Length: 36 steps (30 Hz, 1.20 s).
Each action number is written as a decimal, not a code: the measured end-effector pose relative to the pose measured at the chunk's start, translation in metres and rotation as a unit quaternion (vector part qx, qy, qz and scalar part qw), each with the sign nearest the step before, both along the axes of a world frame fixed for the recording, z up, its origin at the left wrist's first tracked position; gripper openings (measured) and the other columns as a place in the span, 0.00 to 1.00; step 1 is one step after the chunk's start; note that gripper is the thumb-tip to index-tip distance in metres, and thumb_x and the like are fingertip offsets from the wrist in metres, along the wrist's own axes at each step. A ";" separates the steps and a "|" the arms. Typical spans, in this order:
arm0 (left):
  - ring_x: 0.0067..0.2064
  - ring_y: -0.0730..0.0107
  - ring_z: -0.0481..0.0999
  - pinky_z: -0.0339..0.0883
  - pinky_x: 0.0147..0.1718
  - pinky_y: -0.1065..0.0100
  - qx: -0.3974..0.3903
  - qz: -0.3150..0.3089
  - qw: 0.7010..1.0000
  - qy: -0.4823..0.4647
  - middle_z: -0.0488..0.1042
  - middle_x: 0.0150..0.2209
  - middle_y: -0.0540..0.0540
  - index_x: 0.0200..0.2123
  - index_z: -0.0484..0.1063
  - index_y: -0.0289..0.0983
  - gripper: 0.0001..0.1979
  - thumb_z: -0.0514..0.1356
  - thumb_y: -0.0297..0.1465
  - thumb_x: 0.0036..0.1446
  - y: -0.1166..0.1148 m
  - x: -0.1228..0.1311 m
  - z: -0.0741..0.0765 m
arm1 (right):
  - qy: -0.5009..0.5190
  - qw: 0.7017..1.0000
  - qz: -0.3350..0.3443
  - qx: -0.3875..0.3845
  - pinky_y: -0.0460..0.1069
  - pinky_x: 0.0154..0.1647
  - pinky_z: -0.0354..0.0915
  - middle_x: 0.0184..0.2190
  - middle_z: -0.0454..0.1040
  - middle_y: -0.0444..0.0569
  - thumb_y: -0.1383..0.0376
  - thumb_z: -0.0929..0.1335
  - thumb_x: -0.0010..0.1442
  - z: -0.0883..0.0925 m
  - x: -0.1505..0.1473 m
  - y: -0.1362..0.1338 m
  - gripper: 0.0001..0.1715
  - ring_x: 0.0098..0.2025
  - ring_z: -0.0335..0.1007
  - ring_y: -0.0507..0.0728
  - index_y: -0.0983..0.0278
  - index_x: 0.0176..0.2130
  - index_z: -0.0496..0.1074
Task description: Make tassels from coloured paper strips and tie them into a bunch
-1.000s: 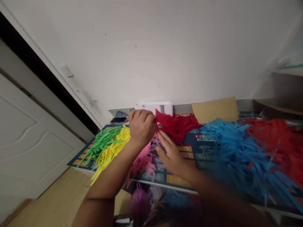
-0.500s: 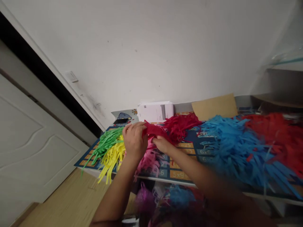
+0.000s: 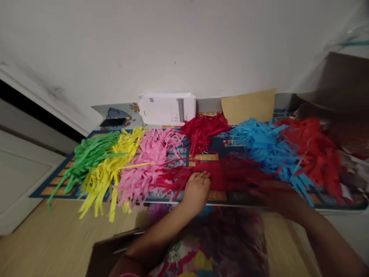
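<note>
My left hand (image 3: 197,188) rests at the table's front edge, fingers curled onto a long dark red fringed paper strip (image 3: 230,173). The strip stretches sideways from the pink pile toward my right hand (image 3: 276,196). That hand is smeared by motion at the strip's right end, and its fingers are not clear. Behind the strip lie fringed paper piles in a row: green (image 3: 92,154), yellow (image 3: 112,169), pink (image 3: 150,157), dark red (image 3: 204,129), blue (image 3: 259,142) and red (image 3: 311,150).
The piles lie on a blue multiplication mat (image 3: 57,181) on a table against a white wall. A white paper stack (image 3: 167,109), a brown card (image 3: 248,105) and a black phone (image 3: 112,122) stand at the back. A cardboard box (image 3: 106,254) sits below on the wood floor.
Both hands came back from the far dark red pile to the front edge, drawing a red strip out sideways. The right hand moved far right. The view tilted down and left.
</note>
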<state>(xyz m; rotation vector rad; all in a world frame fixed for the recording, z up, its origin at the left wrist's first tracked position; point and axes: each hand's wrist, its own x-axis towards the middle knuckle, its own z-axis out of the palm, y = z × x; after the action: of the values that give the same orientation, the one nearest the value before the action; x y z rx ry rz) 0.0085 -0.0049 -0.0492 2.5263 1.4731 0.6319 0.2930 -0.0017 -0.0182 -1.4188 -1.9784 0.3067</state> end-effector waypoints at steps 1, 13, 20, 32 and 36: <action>0.58 0.56 0.74 0.67 0.58 0.49 -0.011 0.000 1.000 0.000 0.77 0.54 0.38 0.45 0.75 0.39 0.15 0.57 0.21 0.56 0.001 0.003 -0.001 | -0.011 1.000 -0.019 0.012 0.60 0.28 0.71 0.31 0.79 0.49 0.45 0.66 0.59 0.002 0.010 -0.013 0.13 0.32 0.77 0.66 0.24 0.45 0.71; 0.59 0.57 0.74 0.65 0.59 0.56 -0.053 -0.100 0.989 0.095 0.77 0.54 0.37 0.46 0.74 0.35 0.12 0.56 0.24 0.61 0.012 -0.014 0.019 | -0.124 0.963 0.236 -0.035 0.66 0.60 0.60 0.52 0.77 0.51 0.71 0.60 0.63 -0.045 -0.080 0.021 0.22 0.57 0.72 0.61 0.59 0.51 0.75; 0.39 0.61 0.81 0.72 0.41 0.63 -0.155 0.043 0.987 -0.012 0.81 0.36 0.45 0.41 0.75 0.39 0.07 0.58 0.27 0.61 0.039 -0.042 0.024 | -0.097 0.975 0.146 -0.135 0.53 0.39 0.66 0.37 0.82 0.48 0.61 0.62 0.68 -0.022 -0.066 0.068 0.15 0.37 0.78 0.58 0.60 0.40 0.78; 0.38 0.55 0.81 0.71 0.39 0.60 -0.214 0.141 0.956 0.142 0.82 0.36 0.42 0.45 0.76 0.38 0.14 0.54 0.37 0.65 0.070 -0.024 0.033 | -0.154 0.971 0.039 -0.176 0.49 0.29 0.56 0.29 0.78 0.46 0.57 0.65 0.64 -0.029 -0.084 0.083 0.13 0.31 0.73 0.57 0.61 0.33 0.75; 0.37 0.55 0.81 0.71 0.38 0.59 -0.218 0.130 0.955 0.152 0.82 0.33 0.42 0.45 0.75 0.37 0.15 0.53 0.38 0.66 0.074 -0.024 0.032 | -0.145 0.970 0.039 -0.191 0.49 0.30 0.57 0.29 0.78 0.46 0.57 0.65 0.63 -0.029 -0.083 0.085 0.14 0.31 0.73 0.57 0.61 0.32 0.75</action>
<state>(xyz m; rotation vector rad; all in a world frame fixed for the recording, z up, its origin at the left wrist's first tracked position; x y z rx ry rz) -0.0153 0.0694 -0.0170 2.1691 1.8235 -0.0689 0.2104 0.0835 -0.0474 -1.7052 -2.3056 0.5687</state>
